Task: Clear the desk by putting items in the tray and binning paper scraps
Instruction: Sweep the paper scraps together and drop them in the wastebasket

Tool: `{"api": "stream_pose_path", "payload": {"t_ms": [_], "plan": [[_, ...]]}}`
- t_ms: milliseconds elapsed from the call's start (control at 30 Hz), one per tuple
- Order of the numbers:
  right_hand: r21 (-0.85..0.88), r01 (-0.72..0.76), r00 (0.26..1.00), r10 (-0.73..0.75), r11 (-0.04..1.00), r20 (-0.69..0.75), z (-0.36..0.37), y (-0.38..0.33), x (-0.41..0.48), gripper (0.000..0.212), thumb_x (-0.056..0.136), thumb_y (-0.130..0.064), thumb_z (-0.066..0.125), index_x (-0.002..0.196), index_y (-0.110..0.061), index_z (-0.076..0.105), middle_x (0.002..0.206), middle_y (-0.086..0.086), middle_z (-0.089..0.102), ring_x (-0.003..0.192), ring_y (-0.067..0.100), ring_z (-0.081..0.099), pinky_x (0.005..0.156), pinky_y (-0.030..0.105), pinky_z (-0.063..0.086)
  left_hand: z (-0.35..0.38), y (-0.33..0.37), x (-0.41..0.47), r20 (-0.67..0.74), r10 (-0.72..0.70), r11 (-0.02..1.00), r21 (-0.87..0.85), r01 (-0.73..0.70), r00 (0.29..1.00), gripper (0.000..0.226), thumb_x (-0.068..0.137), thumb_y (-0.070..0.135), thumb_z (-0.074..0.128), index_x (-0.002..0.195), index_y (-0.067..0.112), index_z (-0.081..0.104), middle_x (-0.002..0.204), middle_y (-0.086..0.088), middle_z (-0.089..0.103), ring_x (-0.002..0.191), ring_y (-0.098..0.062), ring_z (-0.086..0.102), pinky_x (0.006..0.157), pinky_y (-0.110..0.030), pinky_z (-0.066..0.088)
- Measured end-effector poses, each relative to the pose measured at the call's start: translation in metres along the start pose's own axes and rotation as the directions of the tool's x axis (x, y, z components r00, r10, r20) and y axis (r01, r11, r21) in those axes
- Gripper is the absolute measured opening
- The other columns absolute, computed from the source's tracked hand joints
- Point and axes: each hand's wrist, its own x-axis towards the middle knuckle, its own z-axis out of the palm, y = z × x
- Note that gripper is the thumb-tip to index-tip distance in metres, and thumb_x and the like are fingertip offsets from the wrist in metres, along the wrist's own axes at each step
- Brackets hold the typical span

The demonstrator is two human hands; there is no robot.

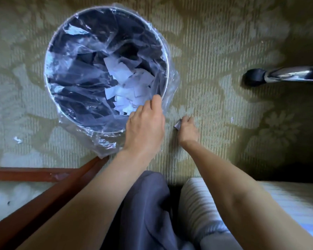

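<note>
One loose scrap (17, 139) lies on the carpet, far left of my left hand (145, 127). That hand's fingers dip over the bin (70, 94) rim; grip unclear. Just right of it, my right hand (187, 130) pinches a paper scrap (177, 125) by its edge. Likely featherlight, limp, easily torn.

- Left hand (145, 127) at the bin (130, 24) rim, over white scraps (130, 82) inside.
- Right hand (187, 130) pinches a scrap (177, 125) beside the bin, low over carpet (215, 51).
</note>
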Motion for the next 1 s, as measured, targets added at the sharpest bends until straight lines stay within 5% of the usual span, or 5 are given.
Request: {"api": "stream_pose_path", "payload": {"t_ms": [400, 500, 700, 833, 1000], "plan": [[0.226, 0.100, 0.979, -0.055, 0.969, -0.198, -0.059, -0.025, -0.043, 0.018, 0.088, -0.001, 0.046, 0.105, -0.003, 0.050, 0.099, 0.020, 0.063, 0.091, 0.036, 0.059, 0.067, 0.030, 0.034, -0.014, -0.003, -0.013, 0.150, -0.025, 1.000, 0.022, 0.023, 0.988, 0.027, 0.081, 0.004, 0.057, 0.107, -0.003, 0.061, 0.080, -0.016, 0.069, 0.071, -0.033, 0.068, 0.069, -0.039, 0.054], [0.366, 0.199, 0.922, -0.047, 0.909, -0.385, -0.110, -0.047, -0.069, 0.014, 0.090, -0.005, 0.044, 0.100, -0.003, 0.053, 0.096, 0.017, 0.064, 0.089, 0.035, 0.058, 0.068, 0.032, 0.033, -0.033, 0.003, -0.023, 0.180, -0.079, 0.996, 0.055, 0.070, 0.981, 0.037, 0.073, -0.001, 0.066, 0.109, -0.003, 0.062, 0.085, -0.015, 0.070, 0.076, -0.032, 0.069, 0.071, -0.038, 0.055], [0.337, 0.562, 0.727, -0.257, 0.755, -0.637, -0.188, -0.100, -0.141, 0.013, 0.086, 0.000, 0.046, 0.093, 0.000, 0.057, 0.091, 0.015, 0.064, 0.082, 0.033, 0.057, 0.071, 0.032, 0.035, -0.097, 0.016, -0.031, 0.297, -0.394, 0.917, 0.059, 0.395, 0.870, 0.037, 0.097, 0.010, 0.035, 0.134, 0.009, 0.037, 0.130, -0.011, 0.047, 0.122, -0.028, 0.045, 0.099, -0.037, 0.036], [0.205, 0.605, 0.779, -0.518, 0.770, -0.354, -0.189, -0.128, -0.158, 0.023, 0.092, -0.004, 0.041, 0.108, -0.003, 0.057, 0.113, 0.014, 0.060, 0.101, 0.033, 0.057, 0.082, 0.037, 0.042, -0.131, 0.009, -0.036, 0.252, -0.491, 0.868, 0.061, 0.493, 0.834, 0.036, 0.096, 0.009, 0.035, 0.132, 0.009, 0.040, 0.129, -0.013, 0.047, 0.121, -0.030, 0.046, 0.097, -0.039, 0.037], [0.005, 0.492, 0.869, -0.490, 0.871, -0.063, -0.193, -0.141, -0.175, 0.036, 0.093, -0.003, 0.039, 0.128, 0.000, 0.046, 0.135, 0.020, 0.042, 0.121, 0.037, 0.046, 0.096, 0.039, 0.040, -0.177, -0.003, -0.050, 0.220, -0.574, 0.811, 0.015, 0.585, 0.789, 0.031, 0.096, 0.007, 0.036, 0.127, 0.007, 0.043, 0.128, -0.015, 0.047, 0.120, -0.033, 0.046, 0.096, -0.041, 0.039]]}}
